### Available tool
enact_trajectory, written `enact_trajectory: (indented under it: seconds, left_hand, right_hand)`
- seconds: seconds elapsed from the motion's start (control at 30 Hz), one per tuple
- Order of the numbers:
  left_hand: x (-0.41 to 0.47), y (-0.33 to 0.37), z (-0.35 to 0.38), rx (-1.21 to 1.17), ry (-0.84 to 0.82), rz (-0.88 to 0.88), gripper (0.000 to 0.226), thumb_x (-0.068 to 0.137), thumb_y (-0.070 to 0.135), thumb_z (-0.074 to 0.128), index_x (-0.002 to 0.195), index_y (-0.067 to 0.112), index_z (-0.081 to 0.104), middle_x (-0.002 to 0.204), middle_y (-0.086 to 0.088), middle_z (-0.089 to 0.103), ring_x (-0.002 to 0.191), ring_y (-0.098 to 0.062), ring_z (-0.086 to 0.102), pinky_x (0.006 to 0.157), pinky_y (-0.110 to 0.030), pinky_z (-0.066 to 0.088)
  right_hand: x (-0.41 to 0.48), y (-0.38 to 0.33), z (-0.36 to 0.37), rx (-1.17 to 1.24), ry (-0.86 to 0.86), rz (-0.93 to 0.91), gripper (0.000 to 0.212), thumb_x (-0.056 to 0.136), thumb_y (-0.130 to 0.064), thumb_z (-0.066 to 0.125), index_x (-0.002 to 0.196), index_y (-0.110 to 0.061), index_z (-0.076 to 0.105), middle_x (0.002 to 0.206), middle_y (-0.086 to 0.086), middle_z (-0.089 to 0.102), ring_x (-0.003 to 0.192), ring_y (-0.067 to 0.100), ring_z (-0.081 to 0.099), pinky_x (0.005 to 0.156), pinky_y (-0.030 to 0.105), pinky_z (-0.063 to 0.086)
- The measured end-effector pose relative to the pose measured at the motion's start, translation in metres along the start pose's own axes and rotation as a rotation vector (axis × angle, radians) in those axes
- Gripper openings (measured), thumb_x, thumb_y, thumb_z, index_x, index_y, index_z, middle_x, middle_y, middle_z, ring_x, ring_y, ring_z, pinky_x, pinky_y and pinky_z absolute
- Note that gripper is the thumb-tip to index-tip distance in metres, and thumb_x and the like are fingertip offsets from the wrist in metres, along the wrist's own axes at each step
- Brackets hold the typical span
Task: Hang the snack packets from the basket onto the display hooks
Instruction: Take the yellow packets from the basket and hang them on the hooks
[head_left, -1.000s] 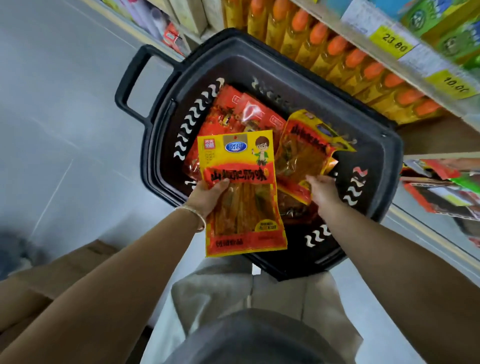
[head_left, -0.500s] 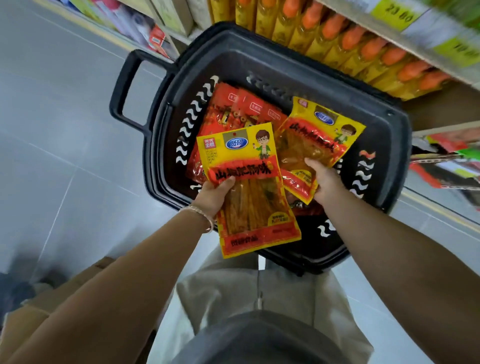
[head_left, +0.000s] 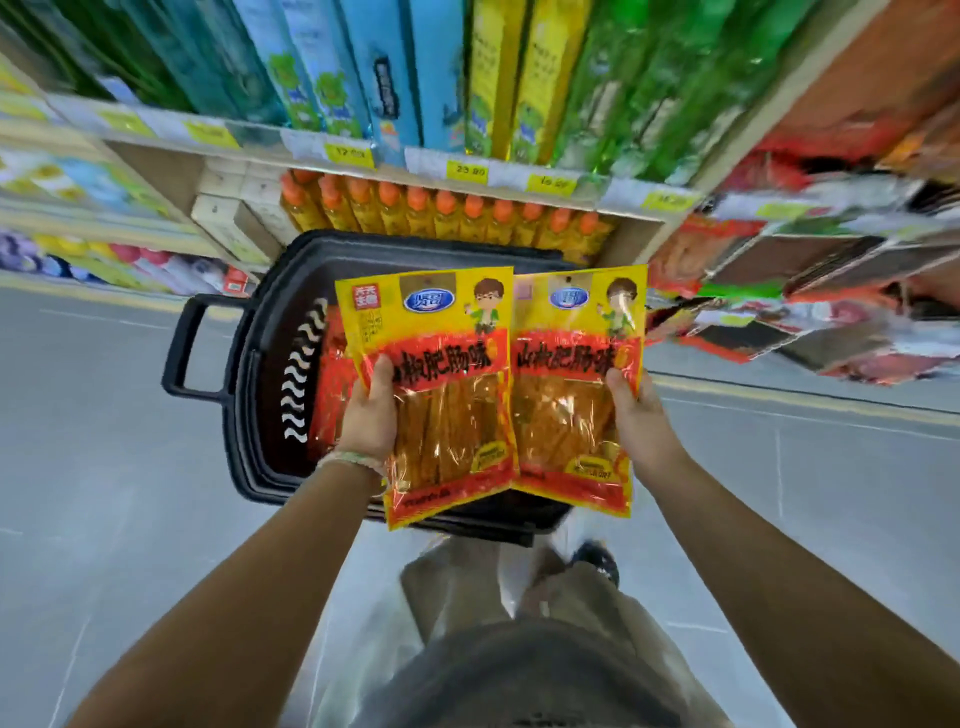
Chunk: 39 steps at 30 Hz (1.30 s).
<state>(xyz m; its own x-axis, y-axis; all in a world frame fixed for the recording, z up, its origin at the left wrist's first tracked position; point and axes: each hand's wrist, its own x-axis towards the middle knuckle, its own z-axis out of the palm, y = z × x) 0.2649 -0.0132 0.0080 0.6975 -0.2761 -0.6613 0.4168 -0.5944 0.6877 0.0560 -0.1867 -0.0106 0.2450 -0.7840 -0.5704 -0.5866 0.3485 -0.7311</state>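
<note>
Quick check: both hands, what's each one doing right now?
Left hand: closed on the left snack packet, held above the basket.
Right hand: closed on the right snack packet.

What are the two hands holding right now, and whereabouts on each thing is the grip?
Left hand grips one yellow snack packet by its left edge, about mid-height. Right hand grips a second matching packet by its right edge.

One head-worn wide-angle view looks steeply down and forward, close over the basket (head_left: 249, 395) toward the shelves (head_left: 467, 171).
</note>
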Motion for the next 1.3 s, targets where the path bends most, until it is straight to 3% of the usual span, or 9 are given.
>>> enact_trajectory:
  seconds: [0.13,0.23,0.43,0.73,0.9,0.97,1.03,1.17,1.3]
  left_hand:
    - [-0.041,0.024,0.053,0.022,-0.008,0.159,0.064,0.092,0.056,0.039,0.140,0.014,0.039,0.139,-0.009,0.047,0.125,-0.028,0.045,0.101,-0.034,0.032]
    - [-0.081,0.034,0.101,0.043,-0.056,0.281,0.058,0.092,0.054,0.042,0.140,0.022,0.039,0.130,0.000,0.049,0.121,-0.022,0.045,0.095,-0.030,0.030]
    - [-0.170,0.045,0.208,0.127,-0.295,0.560,0.031,0.095,0.049,0.041,0.123,0.038,0.043,0.117,0.012,0.052,0.112,-0.014,0.048,0.095,-0.032,0.035]
    - [-0.277,0.107,0.332,0.197,-0.316,0.802,0.056,0.095,0.050,0.040,0.141,0.017,0.038,0.145,-0.003,0.040,0.133,-0.020,0.034,0.097,-0.023,0.025]
    - [-0.302,0.166,0.382,0.186,-0.332,1.015,0.054,0.094,0.052,0.038,0.124,0.011,0.055,0.129,-0.009,0.056,0.120,-0.025,0.050,0.098,-0.030,0.036]
    - [-0.307,0.191,0.401,0.125,-0.317,1.069,0.033,0.094,0.049,0.042,0.094,0.021,0.060,0.099,0.002,0.064,0.092,-0.010,0.057,0.077,-0.015,0.038]
    - [-0.315,0.218,0.420,0.068,-0.287,1.131,0.027,0.095,0.044,0.044,0.072,0.031,0.046,0.075,0.020,0.046,0.066,0.010,0.047,0.058,-0.002,0.032]
    - [-0.314,0.276,0.452,-0.033,-0.338,1.280,0.019,0.098,0.033,0.044,0.102,0.020,0.058,0.090,0.012,0.059,0.082,0.006,0.054,0.069,-0.012,0.037]
    - [-0.308,0.330,0.480,-0.082,-0.343,1.289,0.025,0.096,0.030,0.048,0.107,0.010,0.057,0.091,0.003,0.060,0.078,-0.004,0.055,0.079,-0.027,0.041]
  right_hand:
    - [-0.017,0.007,-0.071,0.117,0.021,-0.080,0.016,0.096,-0.045,0.044,0.112,-0.047,0.047,0.092,-0.028,0.053,0.082,-0.003,0.052,0.072,0.023,0.040]
    - [-0.035,0.021,-0.134,0.213,0.162,-0.135,0.026,0.095,-0.052,0.041,0.119,-0.045,0.047,0.087,-0.033,0.051,0.076,-0.009,0.052,0.073,0.015,0.041]
    - [-0.074,0.060,-0.264,0.256,0.380,-0.311,0.035,0.098,-0.047,0.039,0.122,-0.029,0.057,0.106,-0.016,0.056,0.104,0.005,0.048,0.088,0.019,0.030]
    - [-0.105,0.066,-0.420,0.167,0.620,-0.521,0.018,0.100,-0.026,0.042,0.099,-0.016,0.057,0.091,-0.003,0.056,0.080,0.007,0.048,0.072,0.022,0.032]
    - [-0.092,0.030,-0.484,0.229,0.749,-0.577,0.021,0.098,-0.026,0.044,0.081,-0.014,0.049,0.076,0.003,0.051,0.071,0.014,0.047,0.067,0.031,0.038]
    - [-0.083,0.010,-0.506,0.242,0.830,-0.623,0.031,0.098,-0.027,0.046,0.068,-0.017,0.042,0.065,0.000,0.043,0.061,0.010,0.039,0.057,0.022,0.033]
    - [-0.070,-0.011,-0.527,0.229,0.860,-0.669,0.037,0.098,-0.030,0.046,0.065,-0.019,0.034,0.063,-0.002,0.035,0.056,0.009,0.032,0.054,0.027,0.026]
    - [-0.041,-0.056,-0.565,0.243,0.881,-0.735,0.041,0.098,-0.035,0.046,0.063,-0.019,0.030,0.062,-0.006,0.025,0.052,0.009,0.027,0.055,0.034,0.020]
    - [-0.016,-0.106,-0.598,0.257,0.894,-0.849,0.022,0.097,-0.029,0.047,0.088,-0.018,0.064,0.080,0.000,0.063,0.069,0.013,0.053,0.059,0.035,0.036]
